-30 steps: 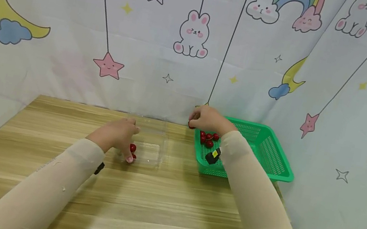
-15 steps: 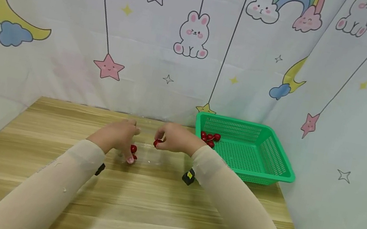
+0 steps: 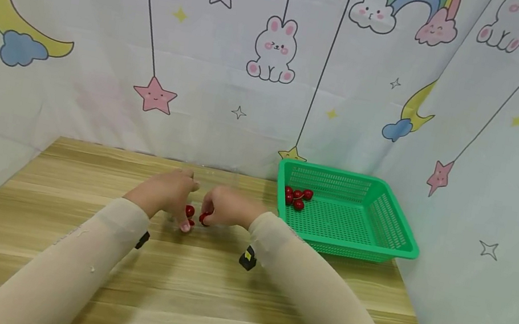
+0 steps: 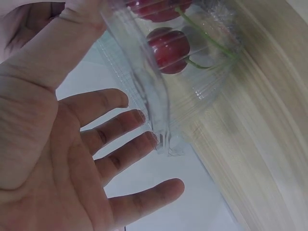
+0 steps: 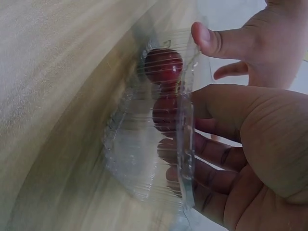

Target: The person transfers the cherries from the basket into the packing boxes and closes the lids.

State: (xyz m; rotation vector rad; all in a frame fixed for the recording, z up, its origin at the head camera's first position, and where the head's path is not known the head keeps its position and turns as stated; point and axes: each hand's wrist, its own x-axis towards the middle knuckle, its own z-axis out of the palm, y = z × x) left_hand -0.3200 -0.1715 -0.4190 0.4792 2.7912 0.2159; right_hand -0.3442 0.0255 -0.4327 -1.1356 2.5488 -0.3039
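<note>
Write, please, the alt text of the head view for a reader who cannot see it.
A person's right hand holds a red cherry at a clear plastic box on a wooden table; the left hand touches the box near more cherries. At right, a green basket holds several cherries; behind hangs a white cloth with cartoon drawings.

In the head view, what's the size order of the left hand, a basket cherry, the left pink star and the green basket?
1. Green basket
2. Left hand
3. Left pink star
4. Basket cherry
</note>
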